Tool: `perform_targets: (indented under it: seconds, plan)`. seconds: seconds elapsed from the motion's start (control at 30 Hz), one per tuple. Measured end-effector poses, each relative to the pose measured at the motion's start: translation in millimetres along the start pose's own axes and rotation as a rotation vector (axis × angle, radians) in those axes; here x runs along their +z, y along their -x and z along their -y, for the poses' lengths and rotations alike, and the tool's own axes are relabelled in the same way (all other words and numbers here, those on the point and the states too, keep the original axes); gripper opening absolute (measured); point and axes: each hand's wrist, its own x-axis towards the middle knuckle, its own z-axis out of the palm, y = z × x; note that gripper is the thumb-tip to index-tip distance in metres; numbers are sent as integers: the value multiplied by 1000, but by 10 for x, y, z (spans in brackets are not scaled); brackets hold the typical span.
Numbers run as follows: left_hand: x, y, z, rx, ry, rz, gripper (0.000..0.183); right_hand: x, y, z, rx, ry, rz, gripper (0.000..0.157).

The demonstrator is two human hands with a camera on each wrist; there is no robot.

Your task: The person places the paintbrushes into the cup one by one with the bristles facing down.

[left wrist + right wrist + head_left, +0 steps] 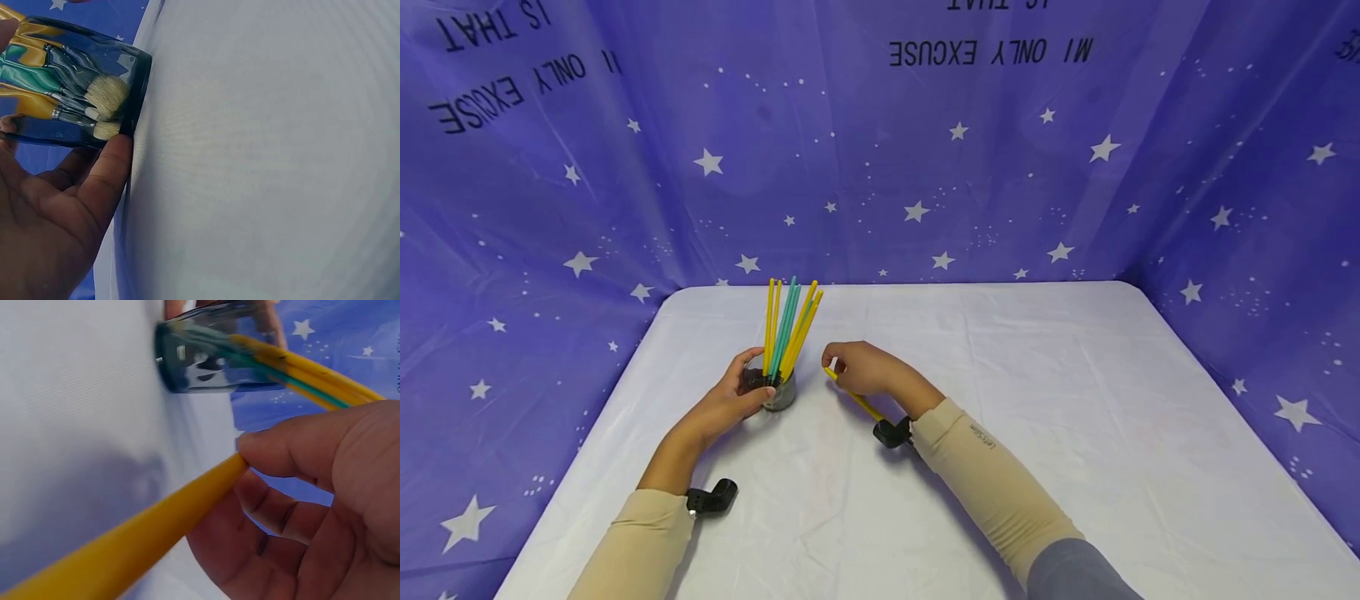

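A clear glass (784, 395) stands upright on the white table and holds several paintbrushes with yellow handles (805, 329) and teal handles (785, 333). Their pale bristles (107, 95) point down inside the glass, as the left wrist view shows. Thumb and fingers of my left hand (730, 404) grip the glass from its left side. To the right of the glass, my right hand (867, 368) pinches one end of a yellow paintbrush handle (144, 525) between thumb and fingers. That handle slants back under the hand toward the wrist; its bristles are not visible.
A white cloth covers the table (1075, 400), whose far edge meets a purple curtain (880, 167) with stars and lettering. Black cameras are strapped at the left wrist (713, 498) and the right wrist (892, 433), close above the cloth.
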Motion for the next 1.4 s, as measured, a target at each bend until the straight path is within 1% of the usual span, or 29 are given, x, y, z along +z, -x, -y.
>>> perform_targets:
  seconds: [0.17, 0.37, 0.67, 0.87, 1.0, 1.13, 1.3, 1.4]
  plan:
    - [1, 3, -5, -2, 4, 4, 75, -98, 30, 85, -23, -10, -53, 29]
    - [-1, 19, -24, -11, 4, -5, 76, -214, 97, 169, -62, -12, -150, 26]
    - [3, 33, -44, -19, -5, -3, 77, -317, 194, 236, -111, -96, -281, 28]
    - [0, 28, -41, -14, -15, -3, 76, -350, 217, 276, -107, -228, -384, 24]
    - [1, 25, -37, -10, -10, -4, 76, -353, 214, 277, -101, -339, -433, 26]
    - [0, 24, -39, -6, -12, -9, 75, -364, 221, 291, -111, -406, -495, 28]
    - [1, 21, -41, -8, -11, -9, 76, -374, 231, 315, -138, -460, -571, 28]
    - [-3, 19, -35, -6, -13, -5, 76, -381, 235, 321, -180, -514, -617, 28]
